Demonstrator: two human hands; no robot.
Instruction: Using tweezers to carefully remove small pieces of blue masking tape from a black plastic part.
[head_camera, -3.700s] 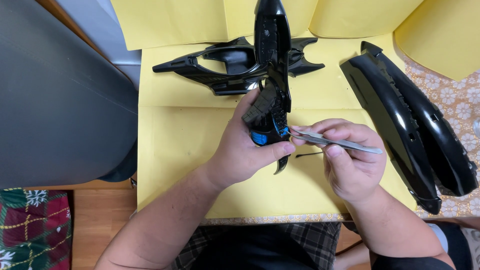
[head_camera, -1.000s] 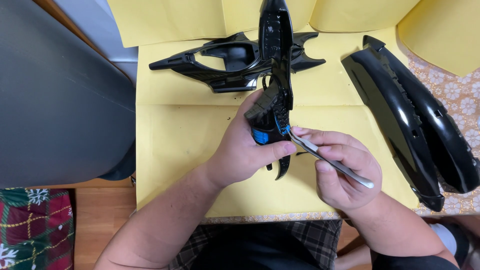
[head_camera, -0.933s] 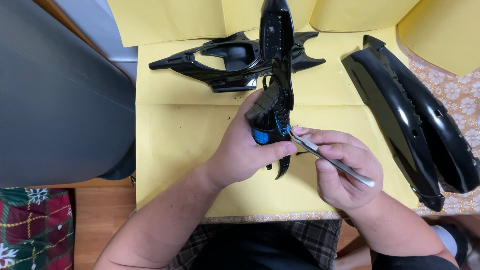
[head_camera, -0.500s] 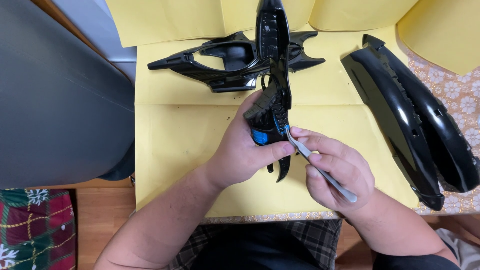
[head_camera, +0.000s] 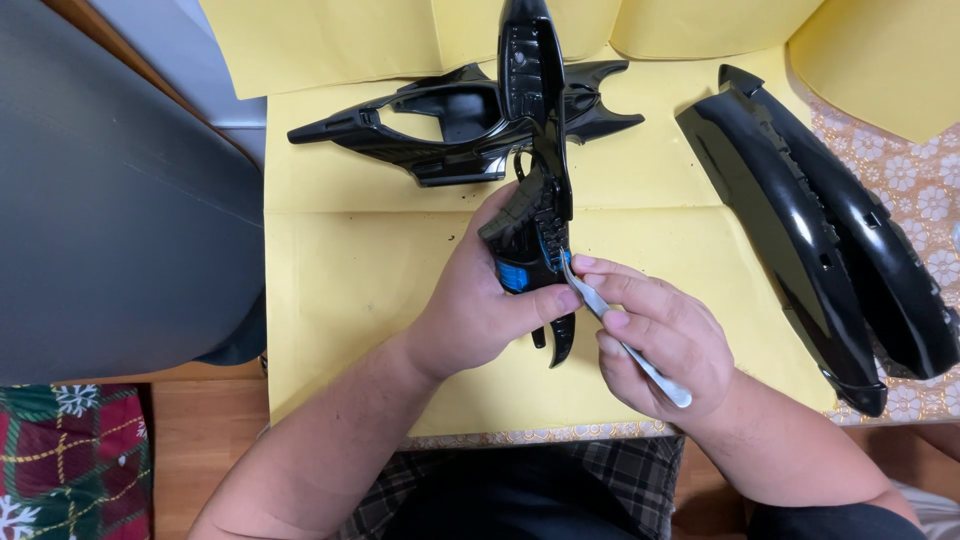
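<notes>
A glossy black plastic model part (head_camera: 535, 180) is gripped upright by the left hand (head_camera: 480, 305) so that metal tweezers (head_camera: 620, 335), pinched in the right hand (head_camera: 665, 345), can be steadied against its blue patch (head_camera: 520, 275).

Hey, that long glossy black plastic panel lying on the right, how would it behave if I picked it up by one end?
The long black panel is probably light for its size, since it looks like a thin moulded shell. Its glossy finish may be slippery to bare fingers. Long and narrow, it might flex or twist a little if lifted by its pointed end, and could slide on the yellow paper.
</notes>
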